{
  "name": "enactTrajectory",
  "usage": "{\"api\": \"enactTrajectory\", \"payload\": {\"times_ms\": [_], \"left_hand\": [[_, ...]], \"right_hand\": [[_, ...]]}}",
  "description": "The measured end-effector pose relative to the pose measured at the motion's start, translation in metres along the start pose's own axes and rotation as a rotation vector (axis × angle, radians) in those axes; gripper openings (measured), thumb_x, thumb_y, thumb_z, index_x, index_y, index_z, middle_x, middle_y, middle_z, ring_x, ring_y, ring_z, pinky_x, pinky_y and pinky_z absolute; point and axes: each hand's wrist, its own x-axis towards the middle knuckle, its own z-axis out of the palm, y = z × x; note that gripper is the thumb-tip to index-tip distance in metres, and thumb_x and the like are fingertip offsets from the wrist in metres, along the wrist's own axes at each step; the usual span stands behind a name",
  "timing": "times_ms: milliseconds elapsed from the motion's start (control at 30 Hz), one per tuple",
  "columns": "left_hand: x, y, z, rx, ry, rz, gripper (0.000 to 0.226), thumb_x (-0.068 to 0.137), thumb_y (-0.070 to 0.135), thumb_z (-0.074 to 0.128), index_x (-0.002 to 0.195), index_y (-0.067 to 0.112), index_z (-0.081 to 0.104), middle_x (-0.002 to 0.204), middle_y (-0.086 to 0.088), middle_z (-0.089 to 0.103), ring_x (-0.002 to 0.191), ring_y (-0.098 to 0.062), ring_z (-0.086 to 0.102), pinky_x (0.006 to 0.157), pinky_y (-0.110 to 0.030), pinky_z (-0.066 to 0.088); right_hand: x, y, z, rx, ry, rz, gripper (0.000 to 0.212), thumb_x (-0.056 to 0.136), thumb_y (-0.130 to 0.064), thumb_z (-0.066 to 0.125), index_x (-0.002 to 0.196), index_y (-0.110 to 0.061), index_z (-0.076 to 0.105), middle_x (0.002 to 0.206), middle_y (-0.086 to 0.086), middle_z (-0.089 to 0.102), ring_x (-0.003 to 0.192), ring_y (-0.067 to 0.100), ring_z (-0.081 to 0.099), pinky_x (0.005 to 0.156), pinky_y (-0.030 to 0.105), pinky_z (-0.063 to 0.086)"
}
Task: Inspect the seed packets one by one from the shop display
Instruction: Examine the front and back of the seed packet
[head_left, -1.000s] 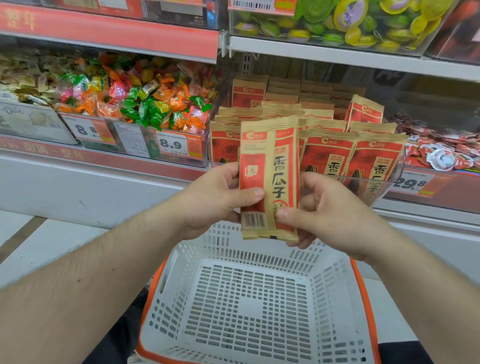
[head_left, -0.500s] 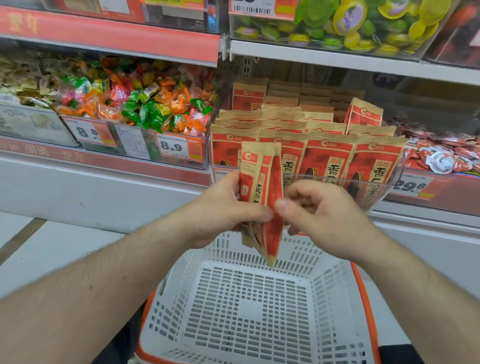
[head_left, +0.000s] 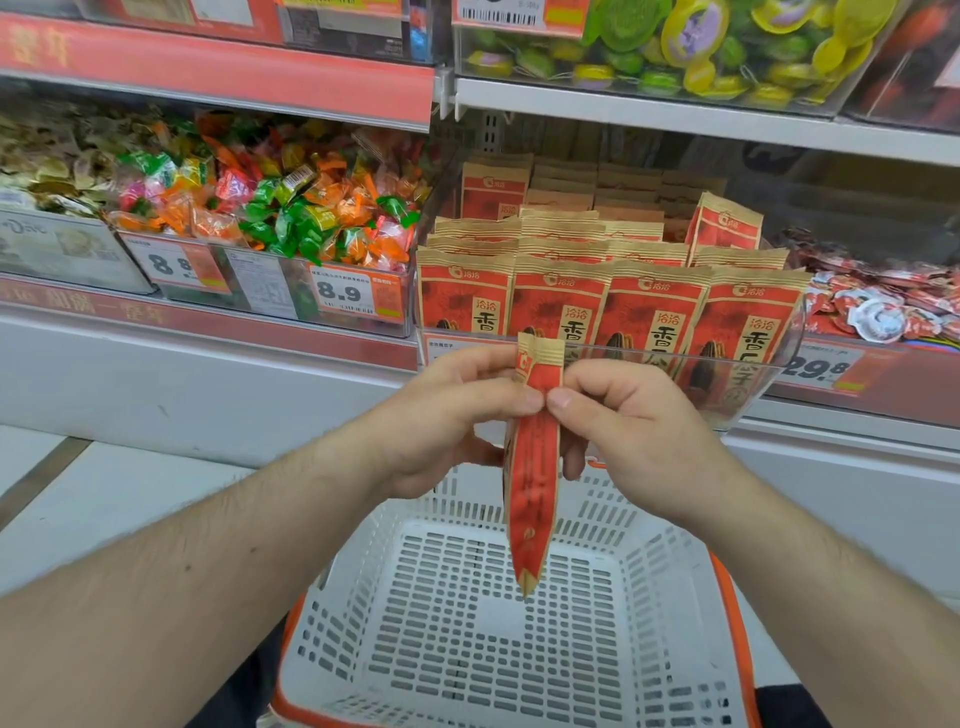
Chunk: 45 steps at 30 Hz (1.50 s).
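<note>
Place: shop shelves (head_left: 675, 124) with a bin of sweets (head_left: 270, 208) on the left.
Display: rows of red seed packets (head_left: 649, 312) stand in a clear tray (head_left: 779, 364).
Packet: one seed packet (head_left: 532, 493) hangs edge-on above a white basket (head_left: 467, 623); its print is hard to read.
Left hand (head_left: 447, 415): pinches the packet near its top.
Right hand (head_left: 623, 415): pinches it from the other side.

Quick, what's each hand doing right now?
Left hand: pinching the seed packet near its top.
Right hand: pinching the same packet from the other side.
</note>
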Motion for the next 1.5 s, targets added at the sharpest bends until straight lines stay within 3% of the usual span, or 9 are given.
{"api": "enactTrajectory", "payload": {"times_ms": [100,267,467,633,700,767,867,1000,1500], "left_hand": [[0.0,-0.002,-0.002,-0.06,-0.065,-0.015,0.038,0.064,0.025,0.068,0.101,0.016,0.071,0.086,-0.014,0.069,0.08,-0.024,0.069,0.067,-0.039,0.055],[0.002,-0.005,-0.003,-0.086,-0.072,-0.022,0.04,0.062,0.027,0.067,0.1,0.012,0.069,0.085,-0.017,0.068,0.077,-0.026,0.068,0.064,-0.037,0.054],[0.002,-0.003,-0.002,-0.093,0.006,-0.036,0.025,0.072,0.016,0.057,0.093,0.014,0.071,0.082,-0.013,0.068,0.077,-0.024,0.068,0.063,-0.039,0.056],[0.004,0.001,-0.007,-0.154,0.152,-0.041,0.023,0.075,0.015,0.061,0.096,0.01,0.069,0.087,-0.009,0.069,0.093,-0.027,0.065,0.061,-0.043,0.059],[0.004,0.002,-0.007,-0.173,0.186,-0.021,0.011,0.084,0.012,0.06,0.092,0.011,0.068,0.084,-0.005,0.068,0.1,-0.03,0.062,0.06,-0.043,0.059],[0.005,0.003,-0.007,-0.19,0.214,-0.009,0.015,0.091,0.01,0.055,0.086,0.013,0.068,0.081,-0.005,0.066,0.099,-0.031,0.06,0.062,-0.044,0.059],[0.005,0.003,-0.006,-0.194,0.225,-0.001,0.034,0.094,0.009,0.052,0.069,0.019,0.073,0.08,-0.002,0.066,0.086,-0.023,0.064,0.065,-0.046,0.058],[0.006,0.0,-0.007,-0.198,0.211,-0.042,0.03,0.094,0.013,0.053,0.07,0.018,0.07,0.079,0.001,0.067,0.067,-0.014,0.064,0.062,-0.043,0.056],[0.007,-0.002,-0.007,-0.196,0.23,-0.072,0.021,0.094,0.014,0.054,0.077,0.016,0.067,0.083,-0.001,0.067,0.069,-0.015,0.064,0.058,-0.041,0.056]], "right_hand": [[0.0,-0.003,0.0,0.115,-0.032,0.015,0.026,0.097,-0.006,0.054,0.077,0.01,0.061,0.065,0.016,0.064,0.05,0.015,0.056,0.053,0.028,0.048],[0.0,-0.003,0.0,0.152,-0.051,0.037,0.026,0.098,-0.002,0.052,0.077,0.011,0.06,0.063,0.012,0.064,0.048,0.013,0.056,0.051,0.027,0.048],[-0.001,-0.003,-0.001,0.017,-0.036,0.025,0.03,0.1,-0.011,0.052,0.073,-0.002,0.063,0.064,0.009,0.065,0.053,0.019,0.058,0.057,0.032,0.05],[-0.004,-0.008,-0.014,-0.185,-0.342,0.195,0.038,0.088,-0.033,0.068,0.07,-0.001,0.067,0.062,0.006,0.067,0.058,0.022,0.064,0.063,0.04,0.055],[-0.006,-0.01,-0.015,-0.297,-0.468,0.257,0.028,0.086,-0.03,0.075,0.07,-0.006,0.072,0.065,0.005,0.071,0.063,0.024,0.069,0.068,0.044,0.058],[-0.008,-0.01,-0.012,-0.352,-0.516,0.293,0.019,0.086,-0.024,0.074,0.076,-0.008,0.075,0.072,0.006,0.074,0.068,0.023,0.072,0.071,0.042,0.061],[-0.008,-0.012,-0.009,-0.381,-0.538,0.305,0.016,0.091,-0.017,0.068,0.078,-0.013,0.076,0.075,0.001,0.075,0.067,0.015,0.071,0.07,0.032,0.059],[-0.009,-0.013,-0.011,-0.339,-0.598,0.302,0.025,0.096,-0.011,0.062,0.074,-0.017,0.072,0.075,0.0,0.073,0.065,0.011,0.069,0.068,0.024,0.052],[-0.008,-0.007,-0.01,-0.282,-0.569,0.305,0.016,0.093,-0.012,0.066,0.079,-0.015,0.074,0.076,0.001,0.074,0.068,0.017,0.07,0.07,0.028,0.058]]}}
